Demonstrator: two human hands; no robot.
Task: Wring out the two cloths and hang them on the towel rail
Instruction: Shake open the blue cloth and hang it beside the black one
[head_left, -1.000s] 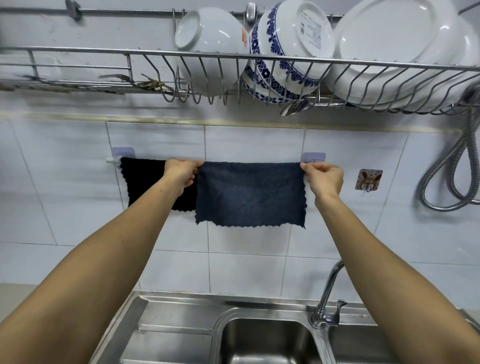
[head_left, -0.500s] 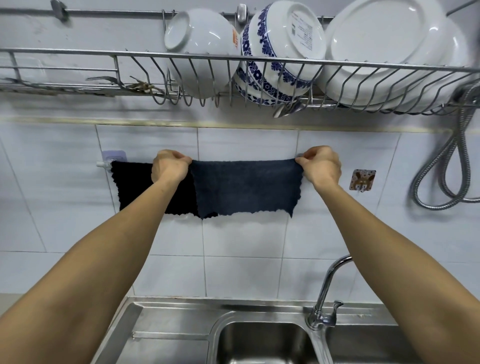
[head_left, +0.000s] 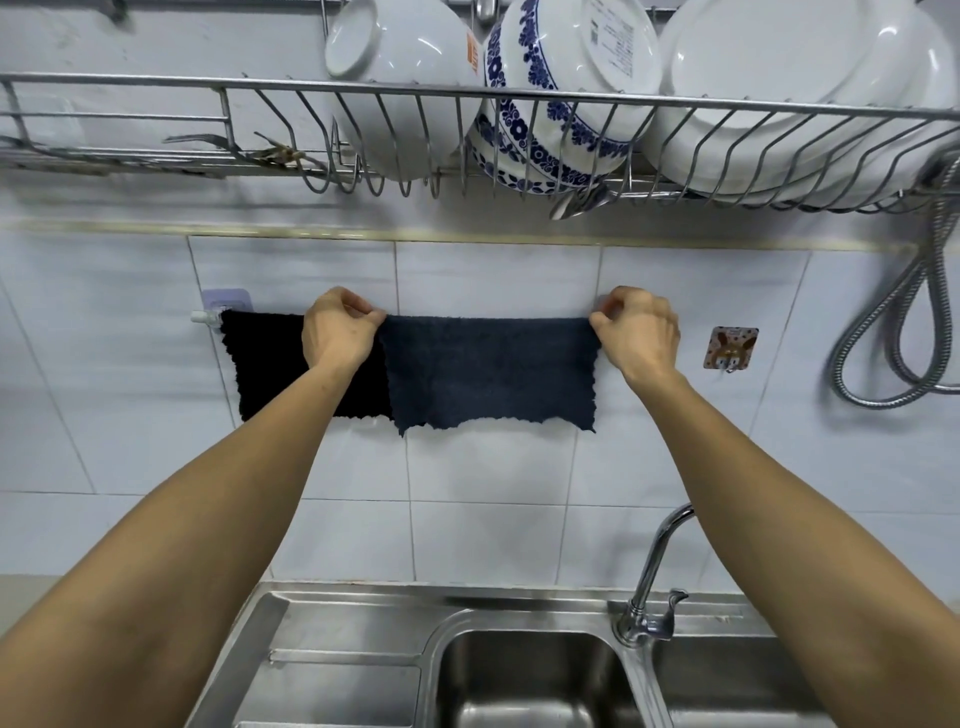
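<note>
Both hands (head_left: 488, 335) still pinch the blue cloth (head_left: 488, 374), now lower.

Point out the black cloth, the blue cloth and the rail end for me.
black cloth (head_left: 267, 369), head view: its bare left half.
blue cloth (head_left: 491, 371), head view: middle of the hanging face.
towel rail (head_left: 203, 316), head view: its white left end cap.

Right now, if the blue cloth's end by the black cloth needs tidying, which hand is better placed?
Left. The left hand pinches the blue cloth at the corner beside the black cloth. The right hand has its grip on the far corner, away from the black cloth.
</note>
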